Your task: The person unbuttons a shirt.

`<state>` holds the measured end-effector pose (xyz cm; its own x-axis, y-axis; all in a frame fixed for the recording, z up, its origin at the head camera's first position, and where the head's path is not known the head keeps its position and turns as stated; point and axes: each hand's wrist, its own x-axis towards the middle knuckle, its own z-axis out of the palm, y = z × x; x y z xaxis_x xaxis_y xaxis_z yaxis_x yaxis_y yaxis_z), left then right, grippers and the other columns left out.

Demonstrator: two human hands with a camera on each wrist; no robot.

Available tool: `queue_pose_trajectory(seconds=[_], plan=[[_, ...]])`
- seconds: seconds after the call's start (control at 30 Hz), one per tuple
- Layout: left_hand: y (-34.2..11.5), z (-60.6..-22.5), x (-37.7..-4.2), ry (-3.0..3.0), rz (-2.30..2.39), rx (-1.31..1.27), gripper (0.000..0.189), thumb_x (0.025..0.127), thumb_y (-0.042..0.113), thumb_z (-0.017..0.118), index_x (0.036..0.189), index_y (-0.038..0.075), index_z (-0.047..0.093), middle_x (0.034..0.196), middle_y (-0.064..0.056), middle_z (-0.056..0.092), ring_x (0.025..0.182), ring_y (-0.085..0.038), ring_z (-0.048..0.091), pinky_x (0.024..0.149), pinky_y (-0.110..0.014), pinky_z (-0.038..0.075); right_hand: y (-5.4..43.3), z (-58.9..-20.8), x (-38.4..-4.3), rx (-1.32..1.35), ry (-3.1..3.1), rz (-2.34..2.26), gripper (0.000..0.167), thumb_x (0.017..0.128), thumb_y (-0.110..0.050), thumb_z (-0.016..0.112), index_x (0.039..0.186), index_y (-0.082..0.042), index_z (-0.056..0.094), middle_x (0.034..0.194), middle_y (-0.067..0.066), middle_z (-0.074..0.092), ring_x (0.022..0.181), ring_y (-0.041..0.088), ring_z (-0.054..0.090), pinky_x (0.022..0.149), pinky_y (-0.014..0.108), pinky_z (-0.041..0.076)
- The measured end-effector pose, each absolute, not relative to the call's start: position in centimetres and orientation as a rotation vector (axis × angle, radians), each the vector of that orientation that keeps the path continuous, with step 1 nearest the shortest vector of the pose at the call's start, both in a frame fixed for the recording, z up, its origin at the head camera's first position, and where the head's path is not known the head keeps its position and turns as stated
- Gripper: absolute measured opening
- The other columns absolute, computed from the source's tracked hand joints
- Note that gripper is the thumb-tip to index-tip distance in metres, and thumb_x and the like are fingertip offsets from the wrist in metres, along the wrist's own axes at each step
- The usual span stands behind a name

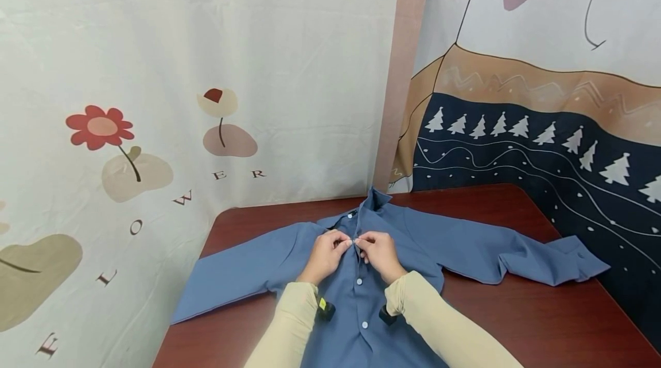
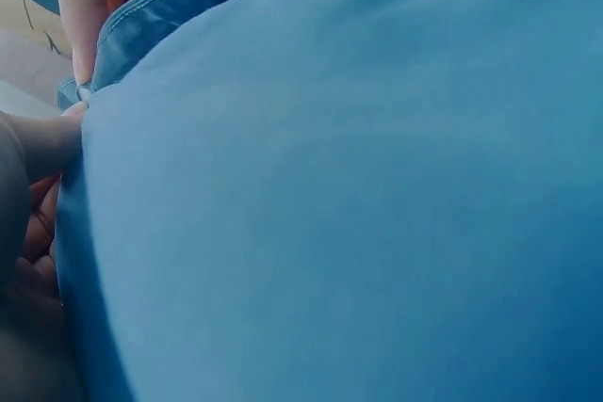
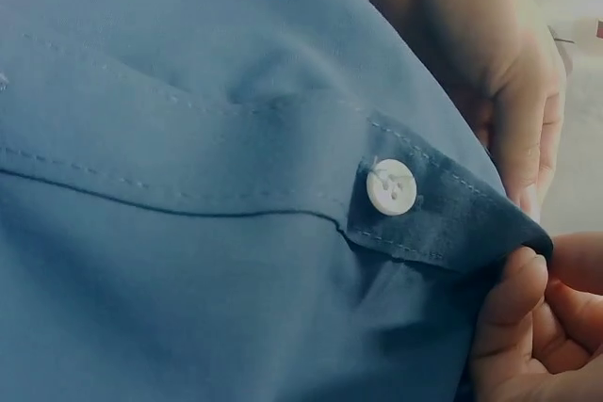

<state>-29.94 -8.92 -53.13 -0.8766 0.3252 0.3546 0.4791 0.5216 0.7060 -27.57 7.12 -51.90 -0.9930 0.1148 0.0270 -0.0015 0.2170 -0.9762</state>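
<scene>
A blue long-sleeved shirt [image 1: 341,305] is spread on the table, its front facing up and its collar at the far end. My left hand [image 1: 327,253] pinches the edge of the front placket a little below the collar. Right across from it, my right hand [image 1: 380,250] pinches the same spot, fingertips nearly meeting. A small pale button shows between the fingertips in the head view. Below the hands, a white button [image 3: 391,186] sits in its buttonhole on the lifted placket. Another white button [image 1: 365,325] lies further down the front.
The dark red-brown table [image 1: 516,316] carries the shirt. One sleeve [image 1: 232,270] stretches left to the table edge; the other sleeve [image 1: 496,247] reaches right, its cuff folded at the edge. Printed curtains [image 1: 310,69] hang behind and to the right.
</scene>
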Motion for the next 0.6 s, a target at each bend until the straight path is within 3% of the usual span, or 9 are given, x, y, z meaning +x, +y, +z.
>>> queue_pose_trajectory(seconds=[0.6], plan=[[-9.32,-52.68,-30.12,-2.536,-1.413,-0.580,0.008,0.093,0.014,0.067,0.089,0.010,0.073,0.076,0.004,0.058,0.065,-0.012,0.051,0.061,-0.028,0.044,7.83,-52.64,-28.18,-0.231,-2.251,2.054,0.012,0.091,-0.008,0.066,0.088,0.003,0.071,0.062,0.005,0.057,0.047,0.011,0.050,0.045,0.024,0.045]])
